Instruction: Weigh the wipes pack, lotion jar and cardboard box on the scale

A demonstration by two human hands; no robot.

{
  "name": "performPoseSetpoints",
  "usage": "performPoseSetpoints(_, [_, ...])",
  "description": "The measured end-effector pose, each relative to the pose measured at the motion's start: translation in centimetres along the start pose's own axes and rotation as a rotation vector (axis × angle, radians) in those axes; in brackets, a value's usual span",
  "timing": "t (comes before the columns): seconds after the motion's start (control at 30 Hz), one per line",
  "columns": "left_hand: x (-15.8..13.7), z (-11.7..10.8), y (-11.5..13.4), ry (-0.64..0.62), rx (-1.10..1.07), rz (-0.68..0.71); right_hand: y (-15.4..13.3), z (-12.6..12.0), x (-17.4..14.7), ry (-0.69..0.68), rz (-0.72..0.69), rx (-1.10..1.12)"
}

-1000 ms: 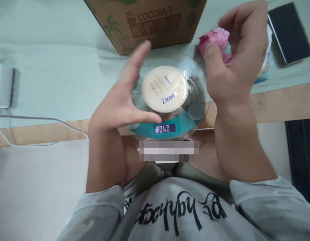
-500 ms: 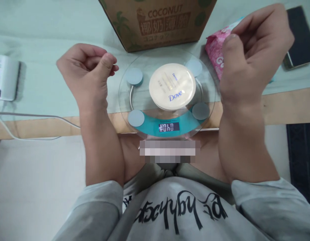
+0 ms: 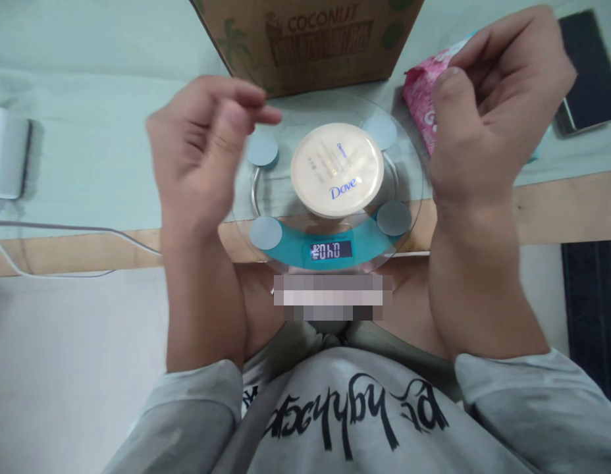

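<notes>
Glass scale [image 3: 278, 187], display [image 3: 331, 250] lit; pale Dove tub [image 3: 336, 170] resting on it, near centre; left hand [image 3: 201, 148] half-curled, holding nothing I can see; right hand [image 3: 503, 99] curled, grip unclear, near pink packet [image 3: 421, 102]; coconut carton [image 3: 310, 66] beyond; hands, I judge, best off the scale for steady reading.

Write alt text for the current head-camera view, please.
A cream Dove tub sits on a round glass scale between a person's raised left hand and right hand, neither visibly holding anything. A brown cardboard box stands behind.
</notes>
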State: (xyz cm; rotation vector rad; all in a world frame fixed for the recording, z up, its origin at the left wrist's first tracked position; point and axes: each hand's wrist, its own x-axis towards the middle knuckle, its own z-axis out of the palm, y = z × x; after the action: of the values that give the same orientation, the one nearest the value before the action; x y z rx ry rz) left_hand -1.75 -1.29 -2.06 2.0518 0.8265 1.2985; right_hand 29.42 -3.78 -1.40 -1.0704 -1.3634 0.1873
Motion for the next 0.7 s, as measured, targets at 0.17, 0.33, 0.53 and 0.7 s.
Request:
performPoseSetpoints(0.17, [-0.1,2.6,3.9,-0.431,0.146,0.065,0.0,0.1,-0.1,-0.044,-0.004,0.032])
performPoseSetpoints(0.33, [-0.4,3.6,2.8,-0.383,0.256,0.026,-0.1,0.1,-0.2,-0.069,0.019,0.030])
performPoseSetpoints(0.53, [-0.1,0.2,-3.1,-0.085,0.263,0.075,0.3,0.2,0.1,-0.001,0.013,-0.001])
performPoseSetpoints(0.7, [-1.8,-10.7,-13.8,0.199,0.419,0.162,1.2,0.0,0.7,0.008,0.059,-0.054])
